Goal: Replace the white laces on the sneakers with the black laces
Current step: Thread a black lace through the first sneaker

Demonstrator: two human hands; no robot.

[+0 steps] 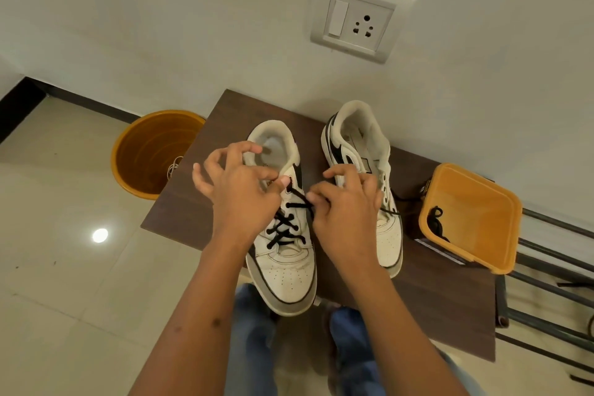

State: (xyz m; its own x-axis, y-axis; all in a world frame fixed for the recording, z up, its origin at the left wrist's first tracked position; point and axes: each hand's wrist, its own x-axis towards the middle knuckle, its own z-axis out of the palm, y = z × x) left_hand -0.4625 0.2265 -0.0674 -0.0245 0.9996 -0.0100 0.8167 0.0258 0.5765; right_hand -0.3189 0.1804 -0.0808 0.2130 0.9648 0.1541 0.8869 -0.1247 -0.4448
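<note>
An orange bucket (151,154) sits on the floor left of the counter (199,190); on it, the left hand (239,190) and right hand (345,206) pinch the black lace (284,228) over the near sneaker (283,273), covering its upper eyelets; the second sneaker (369,151) and an orange tub (501,235) lie right

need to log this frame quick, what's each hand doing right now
Left hand: pinching the black lace near the top eyelets of the left sneaker.
Right hand: pinching the same lace on its other side.
</note>
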